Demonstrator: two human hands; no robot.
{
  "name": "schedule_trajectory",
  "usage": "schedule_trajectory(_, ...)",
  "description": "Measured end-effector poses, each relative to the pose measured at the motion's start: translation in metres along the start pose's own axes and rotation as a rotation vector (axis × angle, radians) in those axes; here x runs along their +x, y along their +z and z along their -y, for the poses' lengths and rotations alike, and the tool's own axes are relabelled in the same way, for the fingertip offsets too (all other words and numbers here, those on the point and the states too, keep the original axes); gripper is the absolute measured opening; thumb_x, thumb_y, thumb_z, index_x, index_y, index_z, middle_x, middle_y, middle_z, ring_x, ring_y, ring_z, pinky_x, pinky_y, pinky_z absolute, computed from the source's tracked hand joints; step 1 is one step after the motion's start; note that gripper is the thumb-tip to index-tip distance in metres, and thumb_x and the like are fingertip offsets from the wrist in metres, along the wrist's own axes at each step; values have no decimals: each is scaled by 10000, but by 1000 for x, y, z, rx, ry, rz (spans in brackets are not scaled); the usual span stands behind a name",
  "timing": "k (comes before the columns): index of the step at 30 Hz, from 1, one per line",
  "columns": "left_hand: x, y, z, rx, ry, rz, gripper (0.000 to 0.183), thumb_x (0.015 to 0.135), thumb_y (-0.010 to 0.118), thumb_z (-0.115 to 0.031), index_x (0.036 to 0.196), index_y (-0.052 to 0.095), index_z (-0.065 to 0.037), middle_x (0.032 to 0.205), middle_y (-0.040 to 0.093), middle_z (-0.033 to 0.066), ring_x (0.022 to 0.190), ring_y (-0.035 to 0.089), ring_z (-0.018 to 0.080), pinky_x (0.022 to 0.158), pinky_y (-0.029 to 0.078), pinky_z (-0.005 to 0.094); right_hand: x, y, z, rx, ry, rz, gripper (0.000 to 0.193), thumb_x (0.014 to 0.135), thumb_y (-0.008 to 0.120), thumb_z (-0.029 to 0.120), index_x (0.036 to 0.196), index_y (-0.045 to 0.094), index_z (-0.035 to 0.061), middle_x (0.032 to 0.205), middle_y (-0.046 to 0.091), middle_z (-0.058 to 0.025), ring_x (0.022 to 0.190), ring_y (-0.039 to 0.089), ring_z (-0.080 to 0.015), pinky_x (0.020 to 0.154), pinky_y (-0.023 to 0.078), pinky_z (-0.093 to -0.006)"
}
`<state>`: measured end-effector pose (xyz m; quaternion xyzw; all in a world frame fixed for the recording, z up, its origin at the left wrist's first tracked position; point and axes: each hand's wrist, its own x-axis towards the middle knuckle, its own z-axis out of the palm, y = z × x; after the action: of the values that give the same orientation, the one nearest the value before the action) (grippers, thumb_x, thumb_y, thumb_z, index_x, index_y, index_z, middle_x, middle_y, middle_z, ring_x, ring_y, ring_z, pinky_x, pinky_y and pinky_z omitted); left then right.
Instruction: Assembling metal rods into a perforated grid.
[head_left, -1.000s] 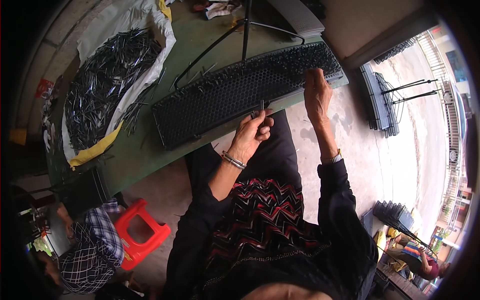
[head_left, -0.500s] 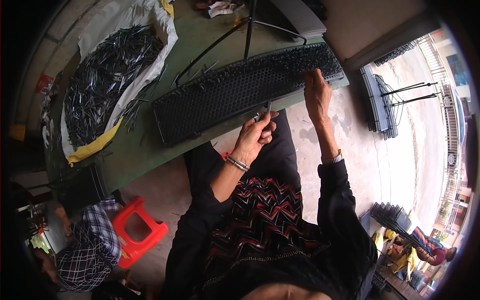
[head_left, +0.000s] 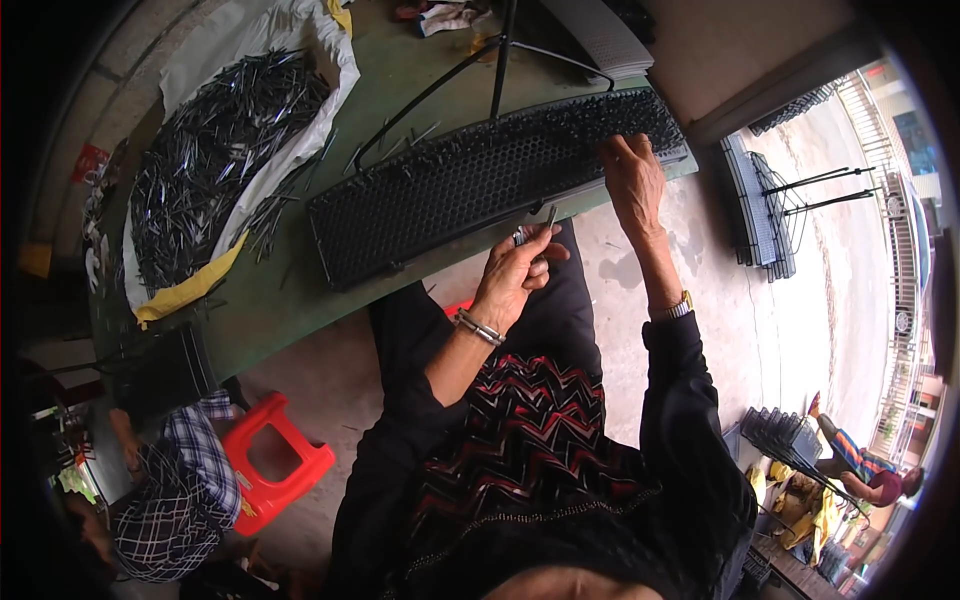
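A long black rack with a honeycomb of holes (head_left: 430, 200) lies slanted along the table's near edge. Small dark pieces (head_left: 600, 125) stand crowded in its right end and along its far edge. My right hand (head_left: 636, 190) is over the right part, fingers pinched down at the holes; anything between the fingertips is hidden. Just off the rack's near edge, my left hand (head_left: 515, 278) is closed around a few thin shiny strips (head_left: 551, 215) whose ends poke up past thumb and forefinger.
Left on the green table (head_left: 270, 320), a white sack (head_left: 343, 85) holds a heap of dark strips (head_left: 225, 150), some spilled beside it. A black metal frame (head_left: 498, 70) stands behind the rack. A red stool (head_left: 275, 465) and a person in checks (head_left: 170, 510) are lower left.
My right hand has shifted slightly left and its fingers have bent down at the rack. The left hand has moved a little right, tilting the strips. A distant person at right has moved.
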<state>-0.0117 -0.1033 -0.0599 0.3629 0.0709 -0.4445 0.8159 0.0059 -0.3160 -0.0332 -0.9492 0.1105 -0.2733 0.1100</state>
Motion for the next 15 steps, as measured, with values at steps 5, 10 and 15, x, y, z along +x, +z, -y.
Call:
schedule_trajectory(5, -2, 0, 3, -16, 34, 5, 183, 929, 581, -206, 995, 619, -40, 854, 648, 103, 558, 403, 21, 459, 277, 157, -5, 3, 0, -116, -32, -28, 69, 826, 594, 196, 883, 631, 187, 880, 553, -68, 803, 563, -252, 696, 406, -371)
schedule_trajectory(10, -5, 4, 4, 50, 67, -20, 196, 935, 573, -216, 1003, 614, -37, 868, 656, 113, 581, 456, 33, 455, 294, 153, -11, 5, 0, -147, -97, -146, 203, 846, 641, 263, 1037, 695, 220, 855, 550, -37, 761, 556, -220, 658, 425, -347)
schedule_trajectory(15, -8, 10, 3, 63, 57, -35, 183, 933, 572, -212, 995, 619, -47, 903, 675, 142, 632, 536, 51, 441, 325, 135, -13, 9, -1, -109, -92, -156, 220, 842, 656, 226, 1057, 696, 213, 855, 562, -37, 767, 561, -215, 650, 430, -346)
